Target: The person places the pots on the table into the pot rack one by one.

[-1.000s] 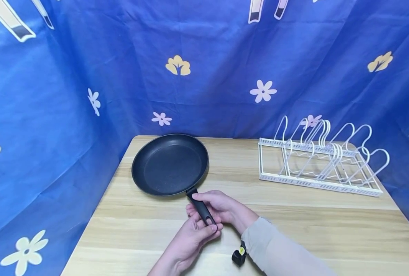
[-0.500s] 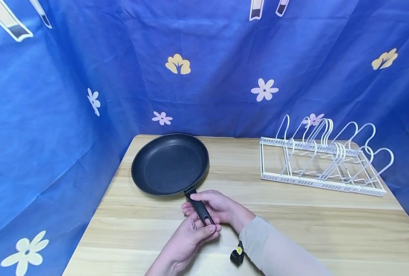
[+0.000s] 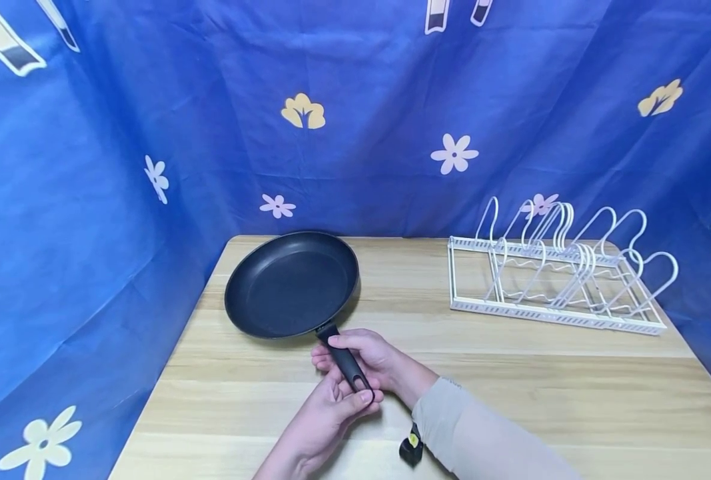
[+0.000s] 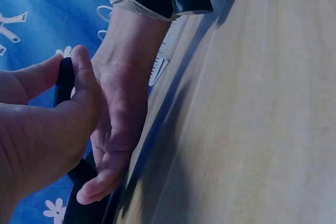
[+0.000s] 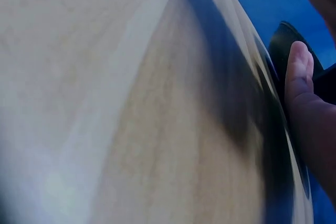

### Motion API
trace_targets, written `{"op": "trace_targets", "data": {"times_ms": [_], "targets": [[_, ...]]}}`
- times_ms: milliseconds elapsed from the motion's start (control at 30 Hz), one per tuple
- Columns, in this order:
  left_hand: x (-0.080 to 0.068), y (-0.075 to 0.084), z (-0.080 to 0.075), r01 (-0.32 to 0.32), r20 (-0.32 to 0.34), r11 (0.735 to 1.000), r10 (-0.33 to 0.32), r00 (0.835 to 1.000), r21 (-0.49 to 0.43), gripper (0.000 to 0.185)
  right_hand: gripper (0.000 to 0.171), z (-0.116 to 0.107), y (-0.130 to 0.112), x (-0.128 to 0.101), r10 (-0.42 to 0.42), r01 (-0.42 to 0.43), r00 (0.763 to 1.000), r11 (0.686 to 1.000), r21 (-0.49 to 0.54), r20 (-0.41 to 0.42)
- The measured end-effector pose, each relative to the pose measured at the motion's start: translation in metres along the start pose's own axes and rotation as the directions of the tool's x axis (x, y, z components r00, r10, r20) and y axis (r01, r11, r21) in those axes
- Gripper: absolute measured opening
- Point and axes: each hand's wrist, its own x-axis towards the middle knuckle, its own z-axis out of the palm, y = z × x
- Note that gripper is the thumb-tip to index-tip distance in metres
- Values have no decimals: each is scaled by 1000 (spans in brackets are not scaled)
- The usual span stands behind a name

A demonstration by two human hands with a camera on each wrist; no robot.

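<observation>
Two hands hold the handle of a black frying pan on a wooden table.

The frying pan (image 3: 292,285) sits left of the centre of the head view, on the far part of the table (image 3: 571,400), and its handle (image 3: 343,360) points toward the lower middle of the frame. The right hand (image 3: 373,360) comes from the lower right and its fingers are curled around the middle of the handle. The left hand (image 3: 331,417) comes from below and pinches the end of the handle between thumb and fingers. In the right part of the frame a white wire rack (image 3: 556,280) stands on the table, well apart from the pan. A blue flowered cloth (image 3: 151,133) hangs behind.
</observation>
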Motion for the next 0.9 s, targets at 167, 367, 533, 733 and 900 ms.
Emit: {"op": "trace_targets", "data": {"times_ms": [167, 367, 533, 733, 900], "targets": [[-2, -2, -1, 5, 11, 1000, -5, 1000, 16, 50, 46, 2, 2, -2, -14, 15, 1000, 1000, 19, -20], [-4, -6, -1, 38, -13, 998, -38, 999, 45, 60, 48, 3, 3, -6, -15, 18, 999, 999, 47, -50], [-6, -11, -1, 54, -23, 996, -52, 998, 78, 69, 51, 2, 6, -9, -35, 40, 996, 997, 62, -81], [-5, -17, -2, 27, 10, 991, -29, 1000, 134, 73, 58, 1, 7, -12, -48, 53, 995, 997, 51, -92], [-3, -16, 4, 48, 1, 976, -49, 999, 215, 69, 62, 1, 2, -18, -83, 89, 993, 993, 71, -89]]}}
